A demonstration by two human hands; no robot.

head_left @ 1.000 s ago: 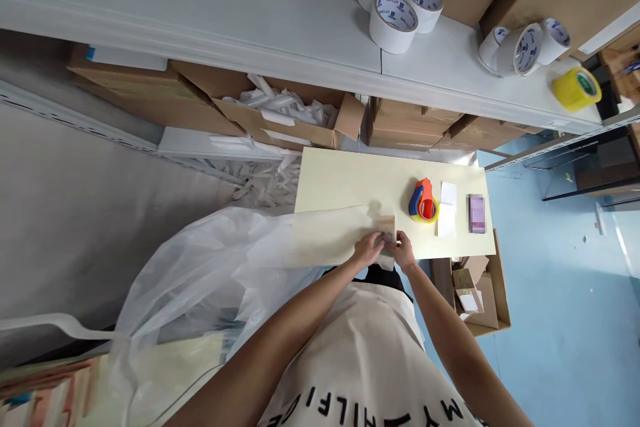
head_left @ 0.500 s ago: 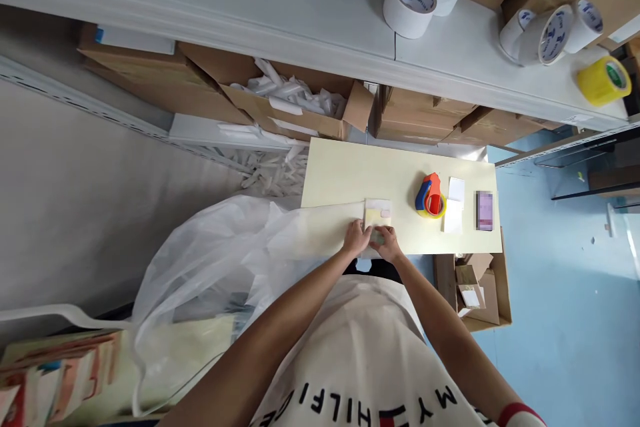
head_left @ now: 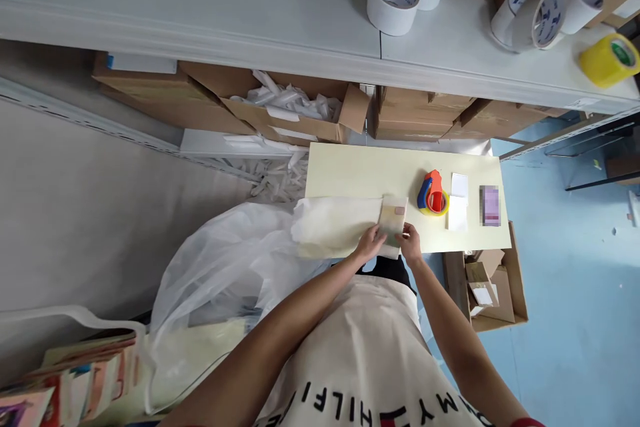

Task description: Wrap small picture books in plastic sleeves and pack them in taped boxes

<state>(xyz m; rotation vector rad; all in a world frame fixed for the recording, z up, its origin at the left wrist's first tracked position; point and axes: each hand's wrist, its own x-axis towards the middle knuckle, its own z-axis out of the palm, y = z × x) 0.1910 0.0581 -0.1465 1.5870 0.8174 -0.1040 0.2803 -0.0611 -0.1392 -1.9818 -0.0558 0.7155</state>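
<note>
A small flat packet [head_left: 393,219], pale yellow and greenish with a pinkish patch near its top right, lies at the table's near edge, covered by translucent white wrapping. My left hand [head_left: 370,242] grips its lower left side with thumb and fingers. At the lower right side my right hand [head_left: 410,242] pinches the same packet. The white foam-like wrapping sheet [head_left: 340,219] runs left from the packet across the table and joins a large loose heap [head_left: 215,260] hanging off the left side.
On the pale table [head_left: 360,167] sit a red and blue tape dispenser [head_left: 433,193], white cards [head_left: 457,213] and a purple box [head_left: 491,205]. An open carton [head_left: 520,293] holds cardboard by the right edge. Tape rolls [head_left: 395,10] stand on the shelf above.
Both hands and the packet have moved right along the table, drawing more of the wrapping sheet across it. The camera view has shifted slightly.
</note>
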